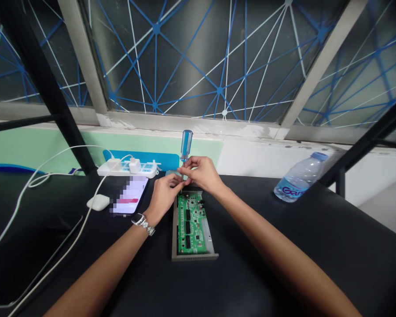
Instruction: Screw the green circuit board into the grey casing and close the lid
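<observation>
One blue-handled screwdriver [186, 145] stands upright, pinched at the shaft.
Right hand [201, 172] grips it, left hand [163, 198] curled against it, just above a green circuit board [191, 224] in an open metal case [194, 256] on the black worktop [284, 246].

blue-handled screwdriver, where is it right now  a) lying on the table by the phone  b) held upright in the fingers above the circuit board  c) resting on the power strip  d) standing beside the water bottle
B: the blue-handled screwdriver stands handle-up, its shaft at the fingertips of the right hand and left hand, above the green circuit board.
</observation>
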{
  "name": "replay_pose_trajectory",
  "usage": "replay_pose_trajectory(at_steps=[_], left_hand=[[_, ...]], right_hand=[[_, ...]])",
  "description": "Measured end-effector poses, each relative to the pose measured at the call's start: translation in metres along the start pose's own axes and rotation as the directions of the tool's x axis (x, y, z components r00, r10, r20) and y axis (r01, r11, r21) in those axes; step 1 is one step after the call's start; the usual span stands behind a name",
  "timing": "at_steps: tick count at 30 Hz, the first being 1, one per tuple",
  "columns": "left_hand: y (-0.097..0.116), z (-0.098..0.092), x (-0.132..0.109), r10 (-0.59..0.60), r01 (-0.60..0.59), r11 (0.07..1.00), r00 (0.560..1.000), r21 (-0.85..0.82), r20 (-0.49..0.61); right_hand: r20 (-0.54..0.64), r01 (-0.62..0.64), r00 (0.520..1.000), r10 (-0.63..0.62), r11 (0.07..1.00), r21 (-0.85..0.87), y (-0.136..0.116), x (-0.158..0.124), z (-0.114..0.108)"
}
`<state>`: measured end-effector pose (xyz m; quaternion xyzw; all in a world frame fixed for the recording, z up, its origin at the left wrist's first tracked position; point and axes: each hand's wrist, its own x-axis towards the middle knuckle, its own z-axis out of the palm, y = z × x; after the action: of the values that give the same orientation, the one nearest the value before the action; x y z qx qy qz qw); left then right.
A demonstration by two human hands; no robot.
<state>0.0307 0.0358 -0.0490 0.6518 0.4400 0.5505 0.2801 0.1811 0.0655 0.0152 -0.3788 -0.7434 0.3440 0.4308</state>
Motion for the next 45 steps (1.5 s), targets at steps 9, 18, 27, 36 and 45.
replay_pose_trajectory(at_steps=[9, 18, 27, 36, 45], left_hand=[[-0.003, -0.009, 0.010, -0.025, 0.070, 0.981, 0.970, -0.179, 0.241], [0.002, -0.015, 0.012, 0.020, -0.003, 0.999, 0.942, -0.050, 0.336], [0.007, -0.007, 0.003, 0.019, -0.020, 1.000, 0.996, 0.012, 0.091], [0.000, -0.010, 0.008, 0.008, -0.002, 0.999, 0.992, -0.047, 0.128], [0.007, -0.011, 0.008, 0.002, -0.001, 1.000, 0.983, -0.009, 0.185]], right_hand=[[0.205, -0.072, 0.978, 0.048, 0.992, 0.108, -0.009, 0.001, -0.010], [0.292, -0.087, 0.955, 0.042, 0.986, 0.143, -0.012, 0.000, -0.017], [0.068, 0.094, 0.994, -0.085, 0.984, -0.152, -0.008, 0.000, -0.010], [-0.002, 0.092, 0.996, -0.094, 0.974, -0.208, -0.008, 0.000, -0.007], [0.044, 0.204, 0.978, -0.202, 0.977, -0.061, -0.018, 0.003, -0.017]])
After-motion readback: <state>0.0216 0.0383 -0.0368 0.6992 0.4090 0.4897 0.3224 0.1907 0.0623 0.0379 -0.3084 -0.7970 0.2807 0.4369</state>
